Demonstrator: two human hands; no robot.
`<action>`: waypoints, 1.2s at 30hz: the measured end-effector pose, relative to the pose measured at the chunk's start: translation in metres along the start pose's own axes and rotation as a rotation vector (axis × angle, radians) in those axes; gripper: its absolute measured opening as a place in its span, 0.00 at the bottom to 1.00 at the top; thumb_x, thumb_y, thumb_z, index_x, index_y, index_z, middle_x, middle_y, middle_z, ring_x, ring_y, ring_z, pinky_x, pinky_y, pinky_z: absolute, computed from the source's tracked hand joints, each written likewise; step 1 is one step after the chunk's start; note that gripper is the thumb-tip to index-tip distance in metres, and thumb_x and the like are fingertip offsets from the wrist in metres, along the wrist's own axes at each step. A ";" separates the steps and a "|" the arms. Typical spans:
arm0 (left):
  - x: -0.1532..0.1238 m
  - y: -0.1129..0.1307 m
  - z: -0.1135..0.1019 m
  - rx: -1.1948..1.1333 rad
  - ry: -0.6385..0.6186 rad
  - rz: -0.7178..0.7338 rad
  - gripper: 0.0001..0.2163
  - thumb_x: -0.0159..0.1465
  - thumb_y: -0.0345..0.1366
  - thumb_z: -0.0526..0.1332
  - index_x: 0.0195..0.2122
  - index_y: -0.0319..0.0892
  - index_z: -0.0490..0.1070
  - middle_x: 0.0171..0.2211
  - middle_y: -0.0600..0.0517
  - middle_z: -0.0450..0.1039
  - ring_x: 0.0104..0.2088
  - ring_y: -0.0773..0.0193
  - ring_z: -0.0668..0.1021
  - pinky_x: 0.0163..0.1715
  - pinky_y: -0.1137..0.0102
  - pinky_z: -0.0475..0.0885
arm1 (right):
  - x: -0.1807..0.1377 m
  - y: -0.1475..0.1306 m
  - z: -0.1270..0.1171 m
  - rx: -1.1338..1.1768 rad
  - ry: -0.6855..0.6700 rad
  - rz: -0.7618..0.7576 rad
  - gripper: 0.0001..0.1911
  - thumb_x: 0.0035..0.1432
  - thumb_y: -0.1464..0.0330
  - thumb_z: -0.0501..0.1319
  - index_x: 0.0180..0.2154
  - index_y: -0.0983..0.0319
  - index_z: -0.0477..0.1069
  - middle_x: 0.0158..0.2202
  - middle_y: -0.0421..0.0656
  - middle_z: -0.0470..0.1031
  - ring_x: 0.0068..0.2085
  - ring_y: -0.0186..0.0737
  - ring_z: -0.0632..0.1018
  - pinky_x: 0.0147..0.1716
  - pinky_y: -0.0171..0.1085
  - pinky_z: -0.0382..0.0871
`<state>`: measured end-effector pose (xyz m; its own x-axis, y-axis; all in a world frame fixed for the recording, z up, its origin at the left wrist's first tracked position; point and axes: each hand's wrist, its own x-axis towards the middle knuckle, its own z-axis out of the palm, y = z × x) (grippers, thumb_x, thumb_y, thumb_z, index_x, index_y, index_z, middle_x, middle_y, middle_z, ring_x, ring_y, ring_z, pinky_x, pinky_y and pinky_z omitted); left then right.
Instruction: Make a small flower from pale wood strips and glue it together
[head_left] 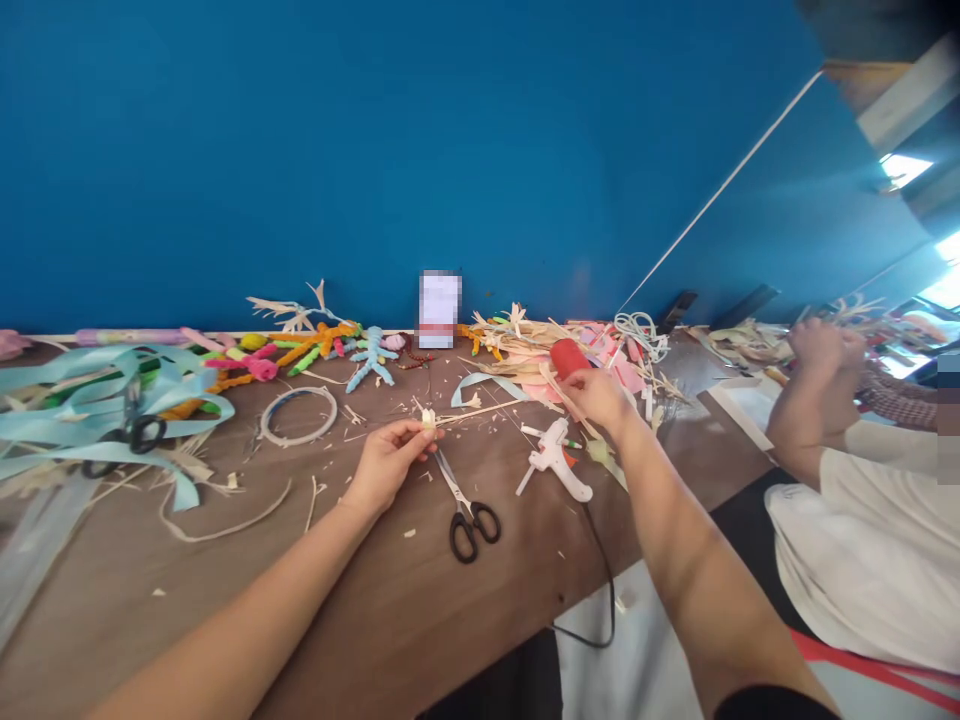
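My left hand [391, 462] pinches a small pale bundle of dried straw-like strips [428, 418] between thumb and fingers. Just below it, black-handled scissors [472, 522] lie on the table with the blades pointing at that hand. To the right, my right hand [594, 395] is among pale strips [517, 352], beside a red roll [568, 358]. Its fingers are drawn together; whether they grip a strip or the roll is hard to see. A white glue gun [556, 462] rests on the table below this hand, its black cord hanging over the edge.
Light blue ribbon [82, 375] and a second pair of scissors [142, 432] lie at left, near a white wire coil [300, 417]. Fuzzy coloured figures [371, 357] line the blue wall [375, 150]. A person's hands [825, 345] work at far right.
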<state>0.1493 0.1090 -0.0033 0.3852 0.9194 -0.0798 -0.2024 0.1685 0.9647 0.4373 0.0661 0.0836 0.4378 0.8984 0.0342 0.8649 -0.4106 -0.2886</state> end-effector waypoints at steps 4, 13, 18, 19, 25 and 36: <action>0.000 0.000 0.000 -0.028 -0.010 -0.020 0.12 0.47 0.41 0.64 0.27 0.37 0.70 0.29 0.47 0.75 0.24 0.70 0.72 0.23 0.76 0.65 | 0.023 -0.003 0.012 -0.240 -0.156 0.030 0.08 0.49 0.72 0.55 0.25 0.64 0.73 0.23 0.44 0.73 0.28 0.37 0.73 0.28 0.32 0.60; 0.001 -0.001 0.000 -0.043 -0.013 -0.041 0.12 0.48 0.40 0.64 0.27 0.37 0.69 0.28 0.48 0.75 0.22 0.71 0.71 0.23 0.77 0.65 | 0.038 -0.011 0.038 -0.375 -0.287 0.135 0.13 0.54 0.67 0.57 0.40 0.68 0.67 0.38 0.47 0.70 0.37 0.39 0.72 0.36 0.40 0.66; 0.001 0.001 0.000 -0.037 -0.013 -0.044 0.12 0.47 0.41 0.64 0.26 0.36 0.69 0.28 0.47 0.75 0.22 0.71 0.70 0.23 0.76 0.65 | 0.043 -0.011 0.043 -0.356 -0.284 0.112 0.11 0.48 0.75 0.60 0.38 0.70 0.69 0.35 0.54 0.72 0.39 0.45 0.73 0.36 0.37 0.63; 0.000 0.002 0.000 -0.036 -0.012 -0.044 0.13 0.47 0.41 0.64 0.26 0.36 0.69 0.28 0.47 0.75 0.22 0.71 0.70 0.23 0.76 0.65 | 0.043 -0.011 0.043 -0.348 -0.277 0.111 0.11 0.48 0.75 0.60 0.37 0.70 0.69 0.35 0.55 0.72 0.38 0.45 0.73 0.35 0.37 0.63; 0.000 0.003 0.000 -0.020 -0.014 -0.057 0.13 0.47 0.41 0.64 0.26 0.36 0.68 0.28 0.46 0.75 0.22 0.70 0.71 0.23 0.75 0.66 | 0.033 -0.012 0.028 -0.214 -0.157 0.067 0.08 0.50 0.73 0.56 0.33 0.69 0.69 0.32 0.52 0.72 0.36 0.41 0.73 0.33 0.35 0.61; 0.004 -0.002 0.000 -0.071 -0.030 -0.044 0.11 0.47 0.40 0.64 0.27 0.37 0.69 0.28 0.48 0.75 0.22 0.71 0.71 0.22 0.76 0.64 | -0.024 -0.084 0.063 1.019 -0.227 -0.031 0.07 0.41 0.67 0.58 0.27 0.63 0.67 0.16 0.32 0.61 0.14 0.26 0.58 0.12 0.28 0.50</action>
<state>0.1516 0.1119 -0.0055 0.4217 0.8997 -0.1127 -0.2477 0.2339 0.9402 0.3389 0.0884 0.0466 0.2714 0.9578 -0.0948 0.2123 -0.1556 -0.9647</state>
